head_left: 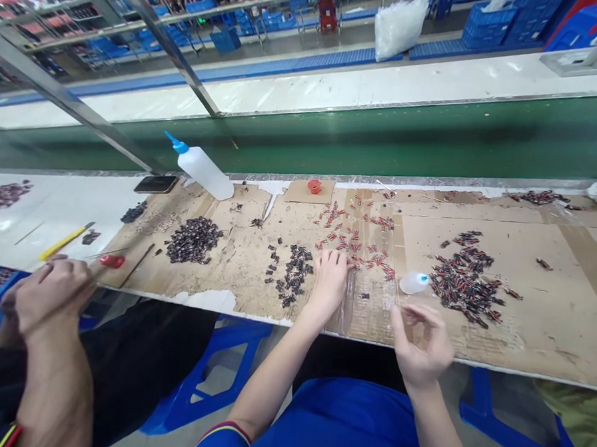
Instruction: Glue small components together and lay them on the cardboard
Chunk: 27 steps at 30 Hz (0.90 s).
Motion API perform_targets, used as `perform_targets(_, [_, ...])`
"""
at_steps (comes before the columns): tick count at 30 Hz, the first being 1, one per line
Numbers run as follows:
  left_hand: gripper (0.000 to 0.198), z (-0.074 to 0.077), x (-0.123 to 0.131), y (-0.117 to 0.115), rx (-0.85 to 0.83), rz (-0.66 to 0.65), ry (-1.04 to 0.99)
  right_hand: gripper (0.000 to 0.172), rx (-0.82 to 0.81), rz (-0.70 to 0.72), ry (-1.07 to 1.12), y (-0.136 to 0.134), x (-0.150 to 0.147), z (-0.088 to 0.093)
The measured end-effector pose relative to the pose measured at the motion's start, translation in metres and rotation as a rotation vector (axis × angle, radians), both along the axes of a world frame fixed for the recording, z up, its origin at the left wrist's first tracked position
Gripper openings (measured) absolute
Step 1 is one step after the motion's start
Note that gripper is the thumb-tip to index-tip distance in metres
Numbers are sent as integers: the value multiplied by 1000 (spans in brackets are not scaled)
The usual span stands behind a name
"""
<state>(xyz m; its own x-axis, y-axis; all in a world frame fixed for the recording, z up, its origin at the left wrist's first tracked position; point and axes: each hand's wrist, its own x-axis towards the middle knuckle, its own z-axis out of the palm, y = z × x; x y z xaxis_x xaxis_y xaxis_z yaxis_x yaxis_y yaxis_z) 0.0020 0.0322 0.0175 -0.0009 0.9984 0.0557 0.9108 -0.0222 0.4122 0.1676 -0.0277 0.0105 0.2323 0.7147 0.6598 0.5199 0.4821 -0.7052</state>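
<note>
My left hand (331, 278) rests palm down on the cardboard, fingers bent and close together at the edge of scattered small red parts (336, 215). Whatever its fingertips may hold is hidden. Just left of it lies a loose group of small black parts (296, 273). My right hand (425, 343) is over the table's front edge, thumb and curled fingers apart, with nothing visible between them. Beyond its fingers lies a small white bottle with a blue tip (414, 283). A pile of red-and-black pieces (468, 279) is to the right. One black part (364, 295) sits between my hands.
A co-worker's clasped hands (49, 294) are at the left, near a yellow cutter knife (65, 241). Behind stand a large white squeeze bottle (206, 172), a phone (155, 184) and a red cap (314, 185). A black pile (193, 240) lies left. A green conveyor belt (357, 140) runs behind.
</note>
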Motion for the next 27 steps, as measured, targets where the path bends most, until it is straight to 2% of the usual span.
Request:
perform_targets(6, [14,13,6,-36,-12,-221,-323,12,-294,213,54,4,-18,0])
perform_targets(9, [13,12,6,-46,-14,-212,-376,15,-379,250,94,6,-15,-5])
perform_targets(11, [10,7,5,-49,-5,-186,-337,18,-442,223,124,5,-11,-10])
perform_targets(14, [17,-1,6,-49,38,-157,-253,24,-530,187,171,2,-8,-15])
perform_targets(17, [12,-9,8,-47,94,-155,-248,28,-589,180,228,1,-10,-17])
perform_targets(21, [14,-12,9,-47,151,-180,-383,32,-659,200,350,0,-15,-14])
perform_targets(27, [18,-5,9,-52,182,-220,-555,36,-749,256,518,0,-17,-11])
